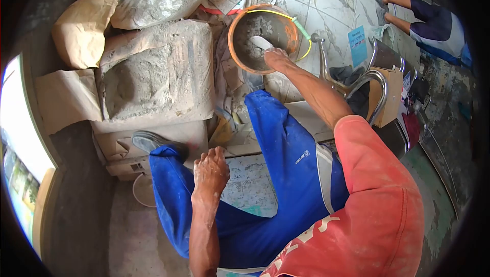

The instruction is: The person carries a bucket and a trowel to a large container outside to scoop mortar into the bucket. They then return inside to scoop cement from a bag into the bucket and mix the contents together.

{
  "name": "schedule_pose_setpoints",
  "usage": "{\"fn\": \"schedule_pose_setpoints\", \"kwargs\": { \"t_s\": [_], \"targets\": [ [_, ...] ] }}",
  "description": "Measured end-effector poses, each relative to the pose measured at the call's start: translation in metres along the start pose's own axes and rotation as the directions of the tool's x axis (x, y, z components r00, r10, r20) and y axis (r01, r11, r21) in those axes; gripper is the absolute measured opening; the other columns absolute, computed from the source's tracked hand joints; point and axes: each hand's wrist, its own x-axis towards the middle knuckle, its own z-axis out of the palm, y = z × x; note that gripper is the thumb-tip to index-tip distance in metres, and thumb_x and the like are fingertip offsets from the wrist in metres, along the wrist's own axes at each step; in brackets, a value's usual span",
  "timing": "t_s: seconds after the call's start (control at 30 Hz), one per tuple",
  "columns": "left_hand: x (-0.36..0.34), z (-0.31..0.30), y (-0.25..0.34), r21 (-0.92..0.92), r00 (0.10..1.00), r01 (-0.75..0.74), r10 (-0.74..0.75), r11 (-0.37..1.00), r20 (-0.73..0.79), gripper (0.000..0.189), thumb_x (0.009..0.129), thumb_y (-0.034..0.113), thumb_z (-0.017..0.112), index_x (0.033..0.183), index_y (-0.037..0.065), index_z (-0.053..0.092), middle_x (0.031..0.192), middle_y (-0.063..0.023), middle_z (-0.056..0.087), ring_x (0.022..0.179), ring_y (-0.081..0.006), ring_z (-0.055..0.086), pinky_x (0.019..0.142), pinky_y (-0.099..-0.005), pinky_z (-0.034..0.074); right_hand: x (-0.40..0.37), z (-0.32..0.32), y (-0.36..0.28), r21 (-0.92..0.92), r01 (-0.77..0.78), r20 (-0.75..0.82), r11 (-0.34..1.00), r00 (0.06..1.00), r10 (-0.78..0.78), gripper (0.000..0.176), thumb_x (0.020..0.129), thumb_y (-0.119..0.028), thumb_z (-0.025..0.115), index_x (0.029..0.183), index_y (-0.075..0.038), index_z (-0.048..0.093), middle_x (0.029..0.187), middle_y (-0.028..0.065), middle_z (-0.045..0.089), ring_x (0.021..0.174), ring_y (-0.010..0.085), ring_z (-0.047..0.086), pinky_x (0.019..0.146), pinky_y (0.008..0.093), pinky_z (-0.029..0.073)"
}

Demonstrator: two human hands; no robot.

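Observation:
My right hand [276, 59] reaches over the near rim of an orange bucket [232, 47], its fingers wrapped around a trowel. The pale, flat trowel blade [261, 42] points into the bucket, close to grey powdery mix [263, 21]. A yellow handle with a green grip [301, 28] hangs over the bucket's right side. My left hand [210, 170], coated in grey dust, is curled into a loose fist above my left knee. Nothing shows in it, and its palm is hidden.
A torn paper sack [194, 73] of grey powder lies left of the bucket, with more sacks [158, 4] behind. A metal-framed chair [380, 85] holding a cardboard box [386, 95] stands right. Another person [434, 24] is at the far right. My shoe [148, 141] rests on a ledge.

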Motion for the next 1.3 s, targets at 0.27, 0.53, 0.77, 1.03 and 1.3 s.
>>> {"fn": "schedule_pose_setpoints", "kwargs": {
  "t_s": [0.27,0.53,0.77,1.03,1.3],
  "targets": [
    [0.003,0.005,-0.004,0.026,0.999,0.031,-0.032,0.999,0.026,0.029,0.066,0.008,0.054,0.093,0.004,0.047,0.086,-0.0112,0.055,0.083,-0.0278,0.055,0.07,-0.0402,0.043,0.051,0.037,-0.005,0.055,-0.021,-0.029,0.998,0.999,0.023,0.023,0.076,-0.016,0.044,0.086,-0.013,0.064,0.092,0.0068,0.061,0.09,0.0221,0.057,0.07,0.0348,0.044],
    [-0.016,-0.04,-0.036,-0.276,0.953,0.188,-0.243,0.943,-0.182,0.043,0.07,0.015,0.06,0.109,0.004,0.045,0.105,-0.0155,0.052,0.097,-0.0327,0.049,0.082,-0.0395,0.04,-0.052,-0.009,0.001,0.017,0.295,-0.682,0.956,0.702,-0.205,0.028,0.076,-0.02,0.055,0.099,-0.005,0.049,0.092,0.0138,0.049,0.083,0.031,0.051,0.068,0.0428,0.043],
    [-0.144,-0.057,-0.083,-0.47,0.287,0.415,-0.602,0.779,-0.746,0.046,0.072,0.009,0.058,0.115,0.001,0.043,0.116,-0.0177,0.046,0.108,-0.0322,0.043,0.091,-0.0367,0.034,-0.089,-0.077,0.062,0.567,0.016,-0.673,0.824,0.585,0.452,0.067,0.06,-0.022,0.071,0.116,-0.003,0.039,0.115,0.0195,0.043,0.108,0.0339,0.04,0.086,0.0403,0.035],
    [-0.284,0.205,-0.056,-0.775,0.382,0.61,-0.918,0.166,0.104,0.059,0.069,0.032,0.064,0.116,0.002,0.043,0.104,-0.0161,0.056,0.096,-0.0289,0.054,0.083,-0.035,0.042,-0.03,-0.011,0.056,0.833,-0.056,0.03,0.551,0.998,0.056,0.041,0.069,-0.03,0.064,0.094,0.002,0.053,0.084,0.0157,0.058,0.071,0.0238,0.056,0.06,0.0359,0.045],
    [-0.325,0.296,0.099,-0.756,0.518,0.472,-0.551,-0.454,0.654,0.054,0.074,0.036,0.059,0.12,0.012,0.043,0.118,-0.0088,0.049,0.102,-0.0221,0.05,0.082,-0.0358,0.042,-0.075,-0.052,0.056,0.952,-0.074,0.072,0.298,0.997,0.017,0.033,0.077,-0.028,0.056,0.094,0.0,0.052,0.078,0.0101,0.054,0.061,0.021,0.052,0.052,0.0352,0.045]
  ]
}}
